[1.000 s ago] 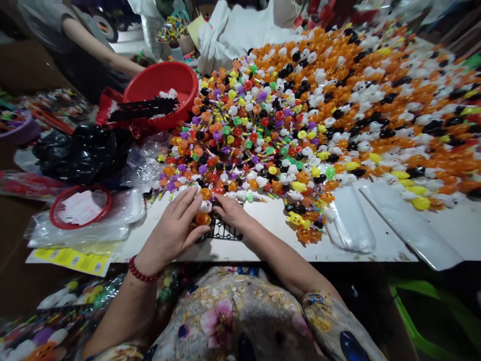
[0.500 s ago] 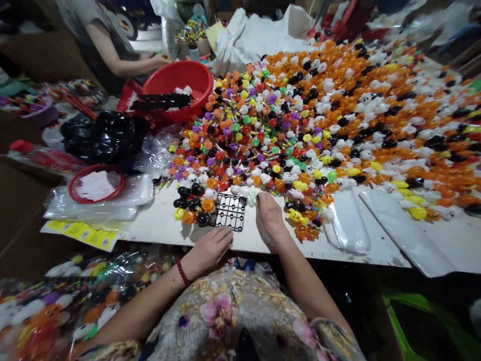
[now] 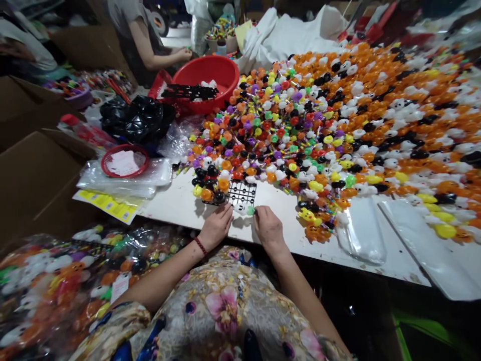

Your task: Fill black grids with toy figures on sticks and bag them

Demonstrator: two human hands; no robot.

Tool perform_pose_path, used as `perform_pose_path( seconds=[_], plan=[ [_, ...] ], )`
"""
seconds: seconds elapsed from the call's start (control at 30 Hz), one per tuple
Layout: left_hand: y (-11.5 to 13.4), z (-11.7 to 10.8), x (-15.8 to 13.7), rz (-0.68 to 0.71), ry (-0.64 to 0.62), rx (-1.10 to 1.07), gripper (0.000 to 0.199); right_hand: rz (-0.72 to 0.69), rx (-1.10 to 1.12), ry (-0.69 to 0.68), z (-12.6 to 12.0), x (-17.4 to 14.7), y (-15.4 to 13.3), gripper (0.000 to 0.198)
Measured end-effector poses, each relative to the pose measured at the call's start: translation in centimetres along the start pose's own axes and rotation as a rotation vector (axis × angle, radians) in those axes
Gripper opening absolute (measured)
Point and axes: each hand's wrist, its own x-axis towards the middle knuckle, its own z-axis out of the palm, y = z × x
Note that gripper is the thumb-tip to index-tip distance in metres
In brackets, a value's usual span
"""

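A black plastic grid [image 3: 245, 189] lies on the white table before me. Along its left side stand several capped figures, among them black figures [image 3: 203, 173], orange ones and a yellow one. My left hand [image 3: 217, 226] has its fingers together at the grid's near left corner, gripping the edge. In my right hand [image 3: 269, 229], pinched between thumb and fingers, is the end of a small toy with a light green head [image 3: 250, 210]. A white ghost-like head [image 3: 240, 207] sits beside it at the grid's near edge, between my hands.
A large heap of colourful toy figures [image 3: 361, 110] covers the table's back and right. Left are a red basin [image 3: 231, 82], a red basket [image 3: 144, 165] with paper, and plastic bags [image 3: 161, 170]. Clear bags [image 3: 363, 235] lie right. A co-worker's arm [image 3: 145, 47] shows behind.
My right hand has drawn the toy from beyond the grid's far right corner to its near edge. My left hand stays by the near left corner. The camera view has shifted left.
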Motion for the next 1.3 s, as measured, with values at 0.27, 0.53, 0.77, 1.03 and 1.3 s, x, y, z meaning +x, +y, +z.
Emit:
perform_pose_path(
  seconds=[0.27,0.53,0.77,1.03,1.3],
  plan=[
    [-0.5,1.0,-0.8,0.066,0.250,0.072,0.024,0.439,0.728,-0.155,1.8,1.6,-2.1,0.020],
    [-0.1,0.9,-0.6,0.048,0.278,0.119,0.023,0.411,0.751,-0.227,4.3,3.9,-4.0,0.017],
    [-0.2,1.0,-0.7,0.070,0.307,0.106,0.027,0.214,0.365,-0.322,3.4,4.3,-4.0,0.014],
    [-0.7,1.2,-1.0,0.053,0.214,-0.006,0.038,0.063,0.224,-0.495,2.2,5.9,-4.1,0.019],
    [-1.1,1.1,-0.9,0.115,0.287,0.031,0.026,0.032,0.327,-0.477,2.7,5.6,-4.2,0.022]
  ],
)
